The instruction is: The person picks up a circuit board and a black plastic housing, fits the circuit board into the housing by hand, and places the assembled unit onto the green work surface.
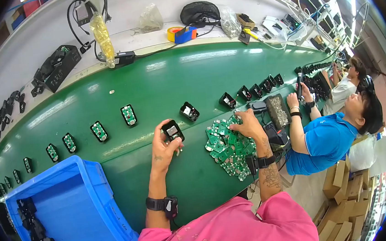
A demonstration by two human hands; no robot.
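My left hand is closed around a small black plastic housing, tilted so its inside shows a pale, silvery square part. At the upper right edge of a heap of green circuit boards, my right hand has its thumb and forefinger spread over the boards. Whether its fingertips touch a board I cannot tell. Just beyond my left hand, a black housing with white parts and wires inside stands on the green work surface. Farther left sits a housing fitted with a green board.
Fitted housings trail leftward; open black housings line up rightward. A blue bin with black parts is at near left. Right of the boards stands a box of small metal parts. A co-worker in blue sits close by.
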